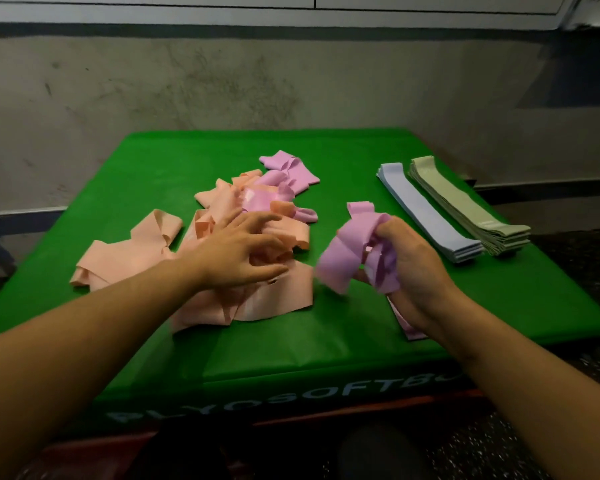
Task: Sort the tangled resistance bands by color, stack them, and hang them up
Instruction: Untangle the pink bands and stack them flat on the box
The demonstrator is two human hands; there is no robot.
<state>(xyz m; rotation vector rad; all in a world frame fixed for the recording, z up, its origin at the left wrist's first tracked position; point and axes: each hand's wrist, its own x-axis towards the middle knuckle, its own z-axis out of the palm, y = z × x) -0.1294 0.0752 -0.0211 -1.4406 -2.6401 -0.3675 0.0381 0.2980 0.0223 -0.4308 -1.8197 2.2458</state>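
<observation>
My right hand point(409, 268) is curled round a bunch of purple bands point(357, 258), lifted just above the green cover point(326, 341). My left hand point(236, 251) lies on the tangled heap point(222, 271) of peach and purple bands, fingers spread and loosely bent, gripping nothing I can see. The blue stack point(430, 216) and green stack point(465, 206) lie side by side, far right.

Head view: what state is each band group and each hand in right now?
Blue stack: sorted, flat.
Green stack: sorted, flat, beside blue.
Peach bands: tangled pile.
Purple bands: tangled with peach.
Purple bunch: held, crumpled.
Left hand: fingers spread, on pile.
Right hand: grips purple bunch.
</observation>
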